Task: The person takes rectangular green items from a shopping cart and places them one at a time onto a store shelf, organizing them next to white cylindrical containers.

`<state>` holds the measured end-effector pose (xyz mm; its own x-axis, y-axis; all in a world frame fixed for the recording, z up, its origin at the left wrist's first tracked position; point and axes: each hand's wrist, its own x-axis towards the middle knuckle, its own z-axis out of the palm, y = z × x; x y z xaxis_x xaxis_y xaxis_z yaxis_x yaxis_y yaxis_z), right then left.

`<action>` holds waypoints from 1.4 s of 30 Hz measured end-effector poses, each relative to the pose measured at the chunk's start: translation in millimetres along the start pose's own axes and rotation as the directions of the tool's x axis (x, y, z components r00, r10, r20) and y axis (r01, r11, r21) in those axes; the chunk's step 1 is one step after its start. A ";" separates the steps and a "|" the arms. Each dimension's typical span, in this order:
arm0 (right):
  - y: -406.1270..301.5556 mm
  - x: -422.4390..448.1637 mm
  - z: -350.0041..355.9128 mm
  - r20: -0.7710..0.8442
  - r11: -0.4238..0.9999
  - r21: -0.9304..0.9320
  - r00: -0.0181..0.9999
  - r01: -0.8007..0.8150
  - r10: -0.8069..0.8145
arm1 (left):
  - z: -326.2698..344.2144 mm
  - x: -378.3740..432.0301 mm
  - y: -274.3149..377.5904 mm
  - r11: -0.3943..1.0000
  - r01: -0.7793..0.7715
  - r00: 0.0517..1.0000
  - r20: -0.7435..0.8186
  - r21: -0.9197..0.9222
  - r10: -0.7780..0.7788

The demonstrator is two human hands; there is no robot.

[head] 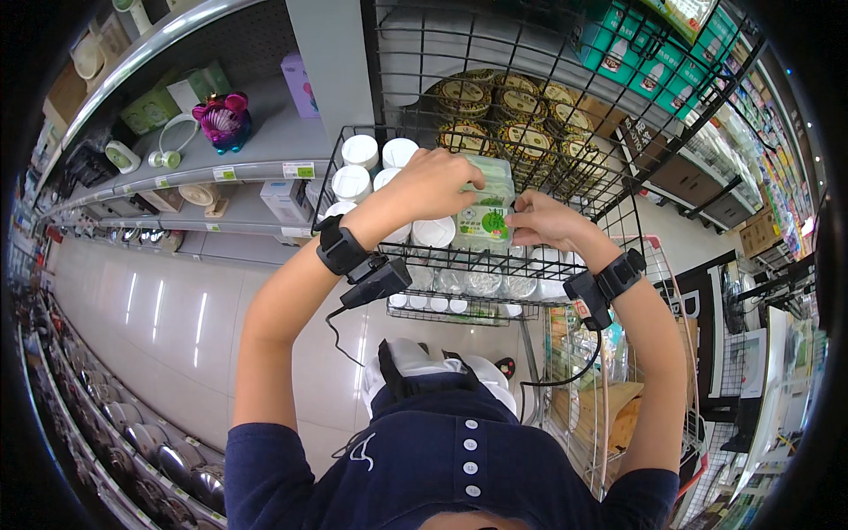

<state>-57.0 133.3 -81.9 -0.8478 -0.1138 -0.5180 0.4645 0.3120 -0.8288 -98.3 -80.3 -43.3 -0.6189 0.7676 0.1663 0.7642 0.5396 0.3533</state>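
A clear plastic pack with a green printed label point(482, 224) lies among others in a black wire basket. Behind it is another clear green-tinted pack point(489, 171). My left hand point(437, 182) reaches over the left side of these packs with its fingers bent, touching them; whether it grips one is hidden. On the front pack's right edge, my right hand point(546, 217) has its thumb and fingers closed. White-lidded jars point(360, 152) stand in the basket left of the packs, and one white lid point(434, 232) sits right beside the front pack.
The basket's front wire rim point(477, 258) runs below both hands. Behind rise a wire grid point(437, 40) and stacked round tins point(523, 103). Grey store shelves point(265, 149) stand at left, with a pink and blue bear-shaped item point(224, 122). A shopping cart point(603, 424) is at right.
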 end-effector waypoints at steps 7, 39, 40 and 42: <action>1.3 -0.9 -3.1 0.002 0.996 -0.090 1.000 0.009 -0.009 | 3.6 2.2 -6.5 0.998 -0.016 0.998 -0.054 -0.054 0.013; 304.3 -282.0 -193.9 -0.817 0.784 0.454 0.549 0.423 0.177 | 297.5 143.1 276.9 0.632 -0.071 0.563 0.491 -0.772 0.664; 324.0 -277.3 -194.0 -0.794 0.779 0.507 0.551 0.368 0.257 | 317.4 147.0 276.6 0.677 -0.026 0.623 0.518 -0.735 0.586; 359.2 -262.3 -194.8 -0.716 0.763 0.595 0.597 0.251 0.362 | 354.8 155.2 272.1 0.718 0.020 0.668 0.544 -0.696 0.509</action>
<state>282.4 459.0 -202.5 -0.5210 0.7205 -0.4577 0.2941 -0.3519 -0.8886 77.9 308.4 -247.9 0.0741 0.9750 -0.2096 0.4099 0.1619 0.8977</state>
